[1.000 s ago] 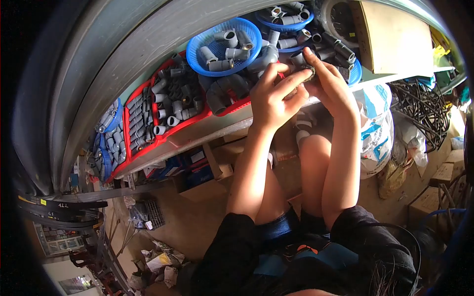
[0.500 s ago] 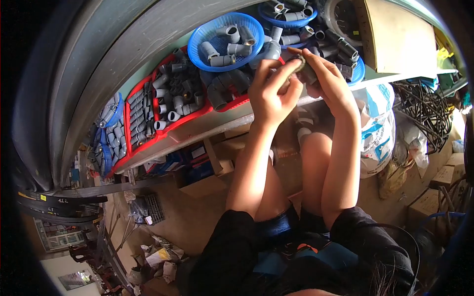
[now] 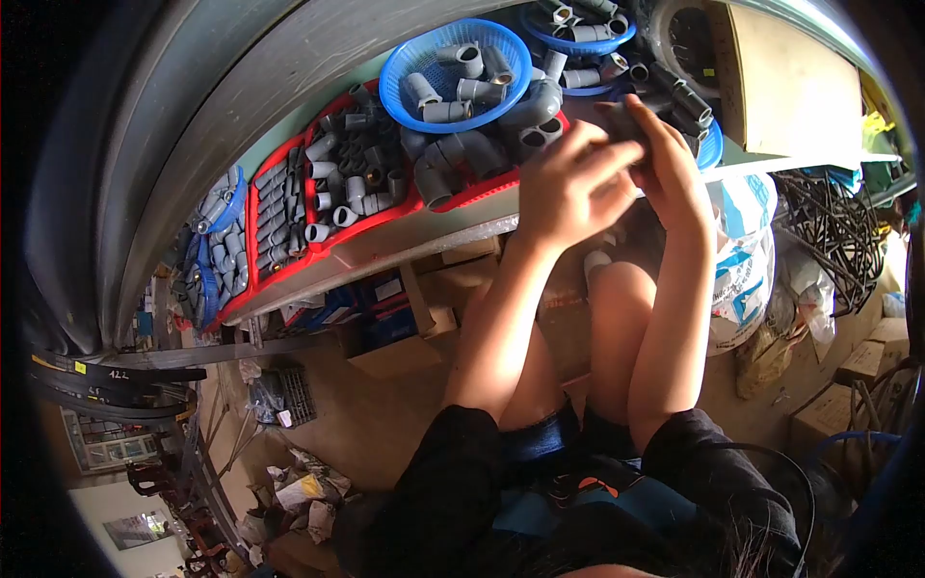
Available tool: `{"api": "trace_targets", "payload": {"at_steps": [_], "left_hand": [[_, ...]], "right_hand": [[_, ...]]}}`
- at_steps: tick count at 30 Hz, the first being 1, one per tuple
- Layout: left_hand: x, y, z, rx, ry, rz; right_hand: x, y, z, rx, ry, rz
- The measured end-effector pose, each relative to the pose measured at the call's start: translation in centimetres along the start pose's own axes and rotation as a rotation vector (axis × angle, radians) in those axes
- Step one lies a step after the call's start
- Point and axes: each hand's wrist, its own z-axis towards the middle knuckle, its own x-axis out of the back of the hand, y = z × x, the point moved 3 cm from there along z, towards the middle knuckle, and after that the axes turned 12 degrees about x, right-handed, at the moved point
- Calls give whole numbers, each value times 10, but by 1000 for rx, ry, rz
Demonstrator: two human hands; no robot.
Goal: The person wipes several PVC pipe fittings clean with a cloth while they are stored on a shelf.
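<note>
Baskets (image 3: pixel 453 72) of fittings (image 3: pixel 458 91) behind hands (image 3: pixel 617 173)

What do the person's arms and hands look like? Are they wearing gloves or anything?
No gloves. Both the left hand and the right hand are bare, with no rings or watch that I can see. The forearms are bare too. Black sleeves start near the elbows, loose and dark, without markings.

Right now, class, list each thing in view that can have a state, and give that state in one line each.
left hand: raised, fingers curled round a small dark fitting
right hand: raised, gripping the same fitting
dark fitting: held between both hands, mostly hidden
blue round basket: on the shelf, holding loose grey fittings
red tray: on the shelf, packed with grey fittings
white sack: under the shelf, bulging, upright
</note>
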Motion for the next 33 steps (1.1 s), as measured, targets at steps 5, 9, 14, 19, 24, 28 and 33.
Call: {"api": "trace_targets", "payload": {"at_steps": [5, 9, 14, 19, 24, 28, 33], "left_hand": [[-5, -4, 0, 25, 70, 43], [-8, -6, -1, 56, 162, 1], [-11, 6, -5, 2, 47, -11], [-10, -1, -4, 27, 160, 65], [-9, -3, -3, 41, 189, 27], [-13, 7, -4, -1, 135, -15], [-5, -3, 4, 99, 207, 1]], "right_hand": [[-4, -4, -3, 78, -72, 64], [-7, 4, 0, 26, -45, 46], [-5, -12, -8, 130, -78, -28], [-16, -17, -13, 111, -52, 43], [-9, -7, -7, 105, -175, 183], [0, -9, -2, 197, -283, 385], [-9, -8, -2, 159, -190, 453]]}}
